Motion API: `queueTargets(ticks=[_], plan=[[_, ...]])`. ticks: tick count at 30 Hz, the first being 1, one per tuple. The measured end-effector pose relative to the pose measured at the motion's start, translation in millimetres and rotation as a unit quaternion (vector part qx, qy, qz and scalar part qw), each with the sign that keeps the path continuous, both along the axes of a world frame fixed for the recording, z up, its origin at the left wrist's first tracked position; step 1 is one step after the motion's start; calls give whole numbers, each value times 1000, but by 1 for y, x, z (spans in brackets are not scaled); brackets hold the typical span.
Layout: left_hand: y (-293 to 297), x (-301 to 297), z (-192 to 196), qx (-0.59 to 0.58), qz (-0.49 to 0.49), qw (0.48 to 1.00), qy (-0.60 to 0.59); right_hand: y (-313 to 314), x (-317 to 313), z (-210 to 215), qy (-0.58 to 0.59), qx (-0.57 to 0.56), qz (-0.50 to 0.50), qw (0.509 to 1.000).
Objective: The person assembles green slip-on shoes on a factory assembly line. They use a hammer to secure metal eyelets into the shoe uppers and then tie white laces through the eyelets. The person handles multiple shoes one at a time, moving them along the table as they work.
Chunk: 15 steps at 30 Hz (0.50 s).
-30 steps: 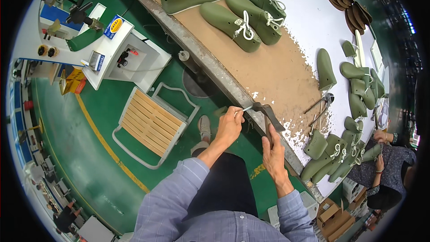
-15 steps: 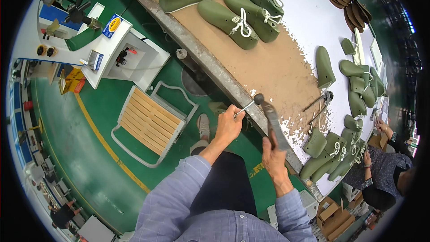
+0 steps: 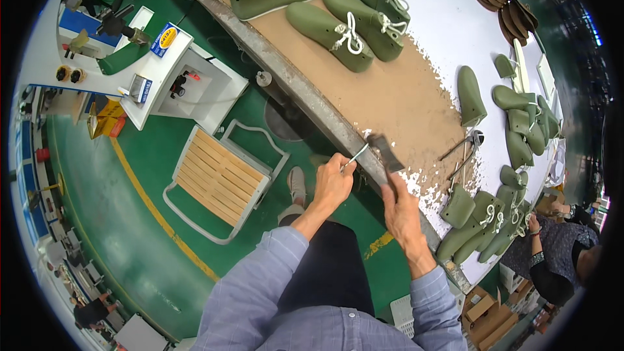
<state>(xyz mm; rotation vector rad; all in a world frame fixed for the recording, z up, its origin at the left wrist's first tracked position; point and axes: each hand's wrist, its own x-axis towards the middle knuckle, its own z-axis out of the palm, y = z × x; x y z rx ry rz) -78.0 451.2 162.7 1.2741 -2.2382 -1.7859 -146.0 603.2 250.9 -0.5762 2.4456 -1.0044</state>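
The left hand is closed around a thin metal tool, its tip meeting the dark brush-like block that the right hand grips by its lower end, right at the near edge of the table. Held out over that edge, the block could slip and drop to the green floor, or the tip could skid toward the fingers. The tool's end is too small to make out, and the right palm hides the handle.

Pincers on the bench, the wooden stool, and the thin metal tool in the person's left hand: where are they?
pincers (image 3: pixel 463 146), head view, crossed handles.
wooden stool (image 3: pixel 218 179), head view, slatted seat.
thin metal tool (image 3: pixel 357 155), head view, shaft.
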Motion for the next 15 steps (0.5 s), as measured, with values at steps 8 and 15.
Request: queueTargets(ticks=[8,15], plan=[[-1,-5,-3,10,3,1000,10,10,8,-21,-2,16,16,1000],[10,10,-16,-136,-80,984,87,9,8,-25,-5,-10,21,1000]])
